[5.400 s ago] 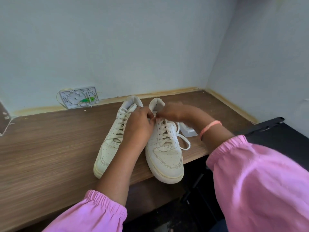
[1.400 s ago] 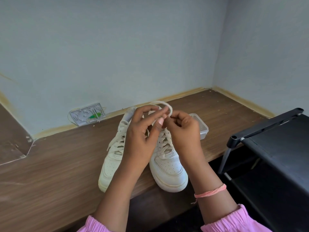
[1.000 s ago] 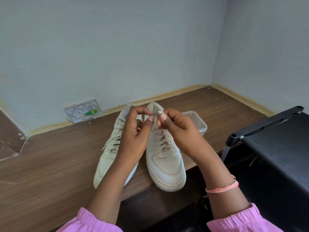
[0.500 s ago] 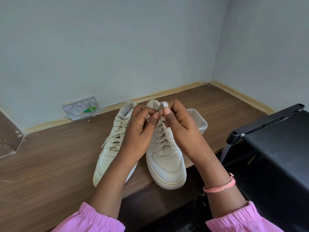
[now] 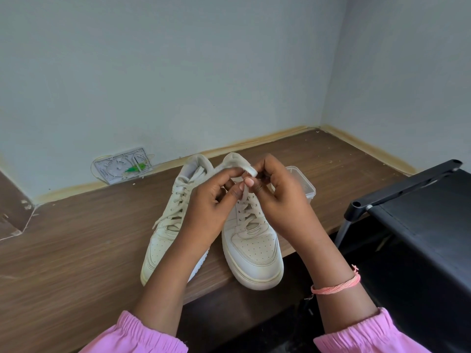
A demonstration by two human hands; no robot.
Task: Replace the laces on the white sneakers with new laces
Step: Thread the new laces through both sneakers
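Brown wood-grain desk (image 5: pixel 76 238), pale wall behind. Both hands, left hand (image 5: pixel 209 207) and right hand (image 5: pixel 283 200), pinch a soft, floppy white flat lace (image 5: pixel 251 171) above the right-side white leather sneaker (image 5: pixel 252 240); probably easiest gripped near its tip.

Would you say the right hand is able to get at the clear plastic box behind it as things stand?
Probably yes: the box sits just behind the right hand with nothing between, though that hand's grip is on a lace.

A clear plastic container (image 5: pixel 304 186) sits on the wooden shelf (image 5: pixel 76 238), beside a black rack (image 5: pixel 420 212).
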